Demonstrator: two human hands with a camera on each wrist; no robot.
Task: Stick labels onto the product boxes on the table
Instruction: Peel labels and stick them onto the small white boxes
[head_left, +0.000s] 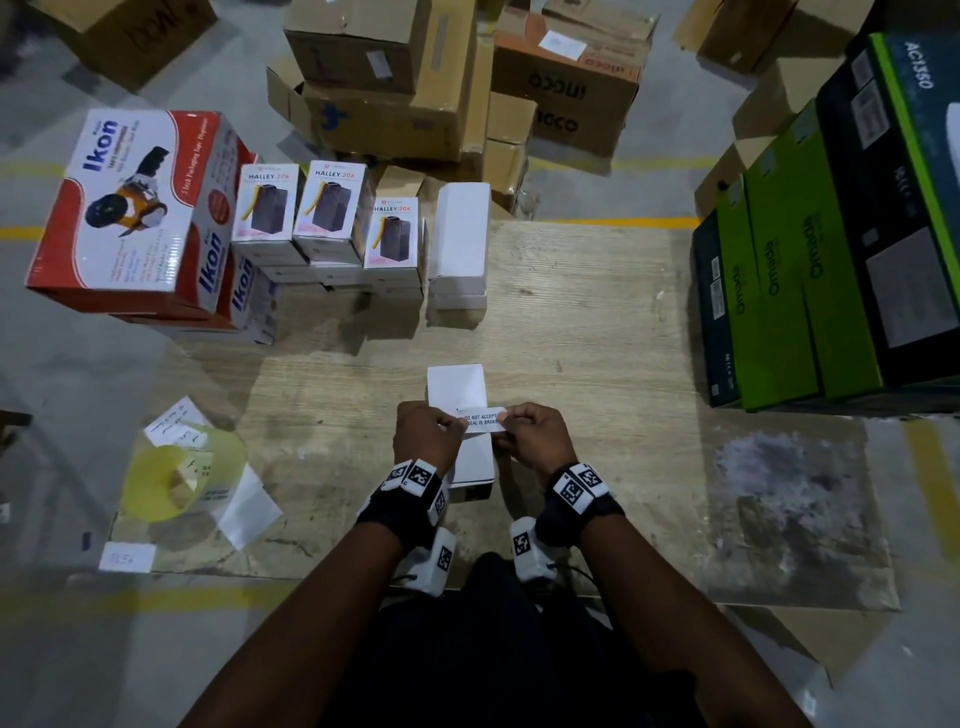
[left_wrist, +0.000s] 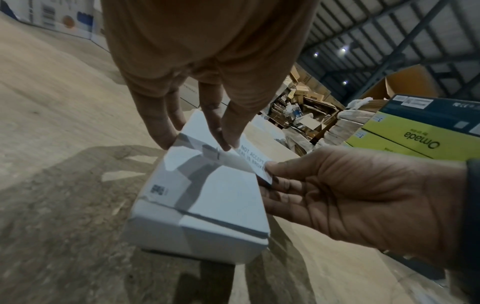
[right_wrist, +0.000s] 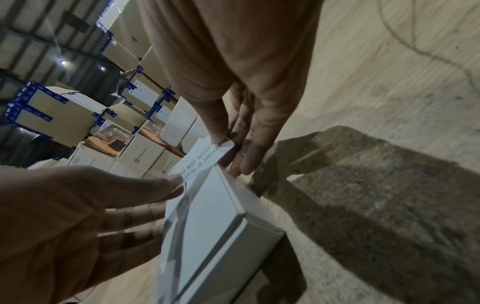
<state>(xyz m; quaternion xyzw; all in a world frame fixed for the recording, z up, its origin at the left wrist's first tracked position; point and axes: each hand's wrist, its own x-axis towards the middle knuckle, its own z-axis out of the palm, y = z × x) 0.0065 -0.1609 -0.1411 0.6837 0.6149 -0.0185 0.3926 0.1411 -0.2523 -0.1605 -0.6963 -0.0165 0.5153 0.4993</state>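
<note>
1. Label reading "DO NOT ACCEPT / SEAL IS BROKEN" is stretched flat over the white box lying near the desk front edge; left hand and right hand each pinch one end
2. Left wrist view: left fingertips hold the label's far end down at the box top. Judgement: anchor that end first, then smooth across to avoid wrinkles
3. Right wrist view: right thumb and finger pinch the label end just above the box edge; keep it taut and square
4. Head view again: Halley boxes, Ikon box, green Omada boxes and a yellow backing sheet stand well apart, nothing blocks the step
</note>
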